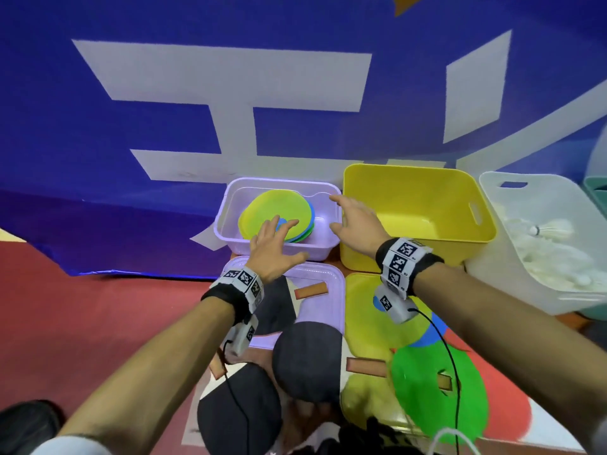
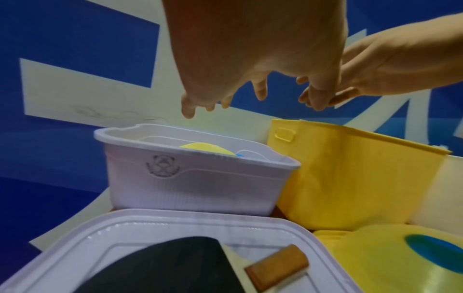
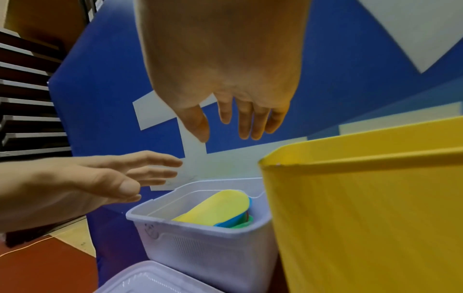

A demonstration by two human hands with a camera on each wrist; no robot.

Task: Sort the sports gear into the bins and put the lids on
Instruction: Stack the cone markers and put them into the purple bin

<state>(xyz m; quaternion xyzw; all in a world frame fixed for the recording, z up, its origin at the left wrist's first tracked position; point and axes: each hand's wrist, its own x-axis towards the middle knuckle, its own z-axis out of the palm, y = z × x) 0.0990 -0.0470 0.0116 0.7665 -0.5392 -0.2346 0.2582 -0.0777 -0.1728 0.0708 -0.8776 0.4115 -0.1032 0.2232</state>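
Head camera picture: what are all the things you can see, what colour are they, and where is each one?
lilac bin: one, pale purple, by the blue wall, left of the yellow bin.
flat discs in bin: a stack, yellow on top with blue and green edges below; exact count hidden.
yellow bin: one, yellow, looks empty.
white bin: one, white, far right, holds white shuttlecocks.
lilac lid: one, pale purple, on the floor before the lilac bin.
paddles: three showing, black with wooden handles, on and near the lid.
loose discs: yellow, blue, green, before the yellow bin.
left hand: open, over the lilac bin.
right hand: open, over its right rim.
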